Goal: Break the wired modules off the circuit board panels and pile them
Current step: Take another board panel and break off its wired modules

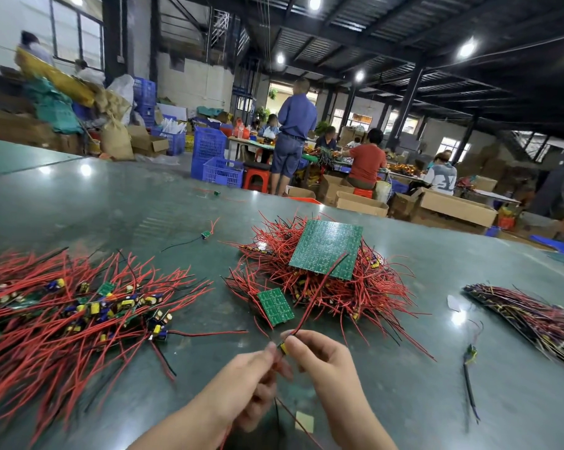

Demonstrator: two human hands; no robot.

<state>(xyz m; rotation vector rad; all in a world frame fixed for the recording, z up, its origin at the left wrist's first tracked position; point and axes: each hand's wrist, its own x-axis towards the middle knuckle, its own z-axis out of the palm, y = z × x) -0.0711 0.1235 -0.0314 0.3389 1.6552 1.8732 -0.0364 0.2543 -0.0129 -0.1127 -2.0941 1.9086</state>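
- Both hands meet low in the centre of the view, above the green table (128,196). The left hand (241,381) and right hand (323,362) each pinch a small wired module (284,348) between thumb and fingertips; a yellow component shows in the gap between them.
- A red lead (316,293) runs up and away from the pinch, and further red and black leads hang below the hands. In my judgement the grip is kept on the board itself so that the wires stay clear of the bend.
- It cannot be told whether the held piece is one module or two joined ones about to be parted; the contact area is small and partly covered.
- The pile of separated modules (79,310) lies to the left, wires fanned outward, yellow and blue components visible. It sits within easy reach of the left hand, presumably for dropping finished pieces.
- The stock of unbroken panels (326,251) lies ahead on a heap of red wire, green solder side up. A small panel fragment (275,306) rests just in front of it, nearest the hands.
- A separate bundle of darker wired boards (527,313) lies at the right, well apart from the work.
- Stray single modules lie on the table beyond the piles.
- Assessment: separation is under way, with a good deal of stock remaining.
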